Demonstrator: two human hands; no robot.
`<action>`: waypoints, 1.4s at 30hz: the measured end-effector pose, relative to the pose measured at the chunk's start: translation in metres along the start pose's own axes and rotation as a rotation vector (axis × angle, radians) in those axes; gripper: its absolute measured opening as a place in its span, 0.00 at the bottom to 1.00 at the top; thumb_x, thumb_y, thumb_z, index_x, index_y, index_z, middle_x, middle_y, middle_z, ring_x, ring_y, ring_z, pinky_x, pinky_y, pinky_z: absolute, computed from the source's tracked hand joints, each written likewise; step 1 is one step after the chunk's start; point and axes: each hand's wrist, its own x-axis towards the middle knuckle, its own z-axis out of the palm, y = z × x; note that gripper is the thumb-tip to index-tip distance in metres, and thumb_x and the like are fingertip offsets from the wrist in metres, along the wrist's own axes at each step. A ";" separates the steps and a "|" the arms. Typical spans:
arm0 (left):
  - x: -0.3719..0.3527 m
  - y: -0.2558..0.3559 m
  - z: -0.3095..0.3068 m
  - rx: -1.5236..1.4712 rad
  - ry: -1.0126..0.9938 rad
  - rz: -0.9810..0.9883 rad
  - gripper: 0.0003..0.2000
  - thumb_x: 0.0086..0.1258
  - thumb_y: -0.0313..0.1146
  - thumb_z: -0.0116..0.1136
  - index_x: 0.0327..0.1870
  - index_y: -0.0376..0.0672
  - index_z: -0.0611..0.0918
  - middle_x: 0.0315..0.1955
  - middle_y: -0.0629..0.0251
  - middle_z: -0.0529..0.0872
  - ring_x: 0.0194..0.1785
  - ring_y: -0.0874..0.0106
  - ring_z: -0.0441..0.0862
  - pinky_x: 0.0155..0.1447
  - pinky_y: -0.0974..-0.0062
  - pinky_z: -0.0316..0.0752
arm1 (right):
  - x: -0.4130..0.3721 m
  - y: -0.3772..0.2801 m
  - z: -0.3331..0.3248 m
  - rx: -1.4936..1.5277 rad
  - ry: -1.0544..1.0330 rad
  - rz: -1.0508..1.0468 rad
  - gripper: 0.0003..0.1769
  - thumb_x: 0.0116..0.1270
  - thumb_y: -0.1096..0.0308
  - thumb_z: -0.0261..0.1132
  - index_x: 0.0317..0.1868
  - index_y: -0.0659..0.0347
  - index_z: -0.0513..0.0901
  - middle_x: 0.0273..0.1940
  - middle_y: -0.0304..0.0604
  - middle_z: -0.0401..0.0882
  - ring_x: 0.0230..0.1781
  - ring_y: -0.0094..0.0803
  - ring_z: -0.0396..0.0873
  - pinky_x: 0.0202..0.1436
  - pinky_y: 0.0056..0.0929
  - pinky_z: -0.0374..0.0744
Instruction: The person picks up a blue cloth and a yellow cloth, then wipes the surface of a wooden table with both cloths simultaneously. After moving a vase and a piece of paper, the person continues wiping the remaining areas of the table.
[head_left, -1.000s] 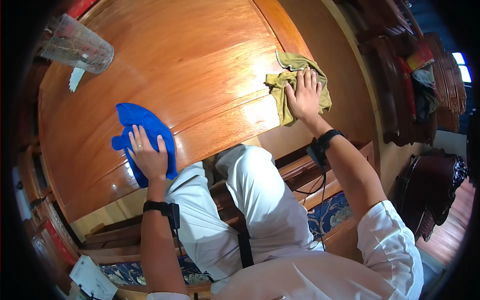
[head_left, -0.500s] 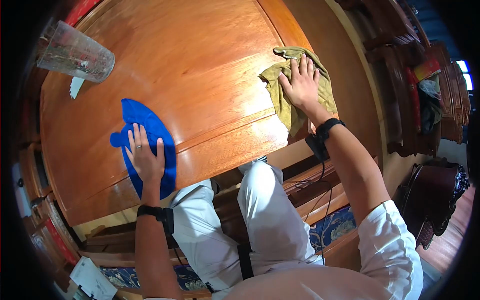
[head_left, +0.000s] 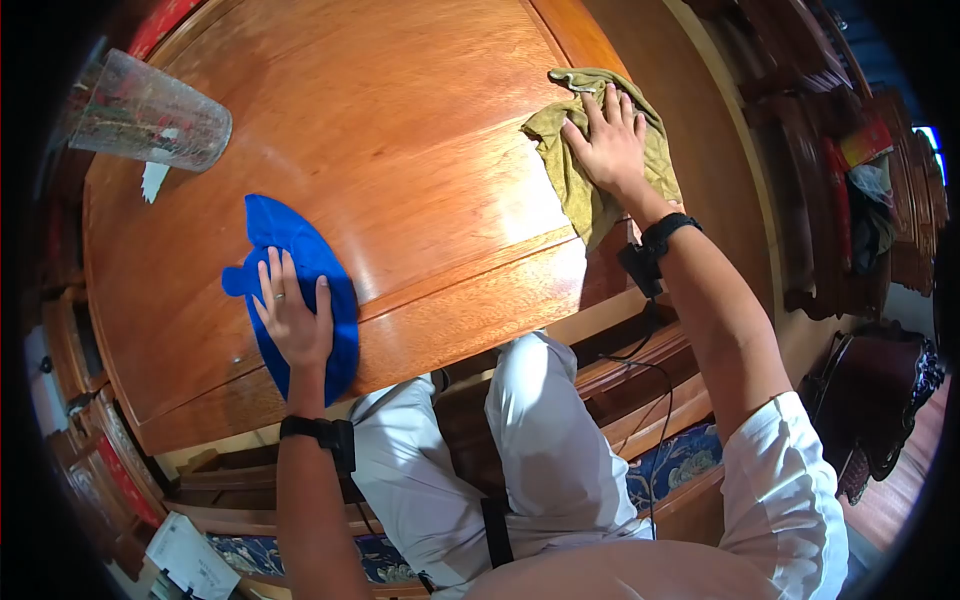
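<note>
My left hand [head_left: 297,318] lies flat on a blue cloth [head_left: 340,345] at the left of the wooden table [head_left: 400,150]. Its fingers are spread, with a ring on one of them. Beneath my right hand [head_left: 611,145] is a crumpled olive-yellow cloth [head_left: 575,195] near the table's right edge. The fingers of that hand are also spread and rest on top of the cloth. Both wrists carry black bands with small devices.
A clear cylindrical vessel [head_left: 155,112] stands at the table's upper left, with a white jagged piece [head_left: 154,181] beside it. Carved dark furniture [head_left: 868,400] is at the right. A black cable [head_left: 668,400] hangs below my right wrist. White papers [head_left: 190,560] lie at the lower left.
My right hand and the olive-yellow cloth have shifted slightly up, away from the table's front edge. My left hand stays on the blue cloth. The view has moved slightly.
</note>
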 end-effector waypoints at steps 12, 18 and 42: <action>0.004 0.004 0.002 -0.015 0.040 -0.033 0.29 0.75 0.45 0.59 0.73 0.42 0.74 0.77 0.58 0.69 0.81 0.53 0.61 0.80 0.41 0.51 | -0.074 -0.096 -0.004 0.066 0.027 -0.064 0.43 0.79 0.36 0.41 0.83 0.56 0.56 0.83 0.61 0.48 0.85 0.54 0.44 0.84 0.59 0.41; -0.011 -0.004 0.007 -0.064 0.138 -0.072 0.28 0.75 0.46 0.58 0.73 0.42 0.76 0.76 0.56 0.71 0.79 0.53 0.65 0.79 0.44 0.54 | -0.132 -0.179 -0.010 0.203 -0.046 -0.350 0.40 0.80 0.41 0.43 0.82 0.59 0.58 0.83 0.60 0.49 0.85 0.55 0.44 0.85 0.58 0.42; -0.065 -0.037 -0.024 -0.070 0.053 -0.218 0.29 0.70 0.38 0.60 0.74 0.45 0.75 0.76 0.54 0.70 0.80 0.52 0.63 0.78 0.38 0.55 | -0.034 -0.253 0.002 0.034 -0.051 -0.273 0.40 0.79 0.38 0.40 0.84 0.51 0.55 0.85 0.51 0.45 0.86 0.51 0.40 0.84 0.63 0.39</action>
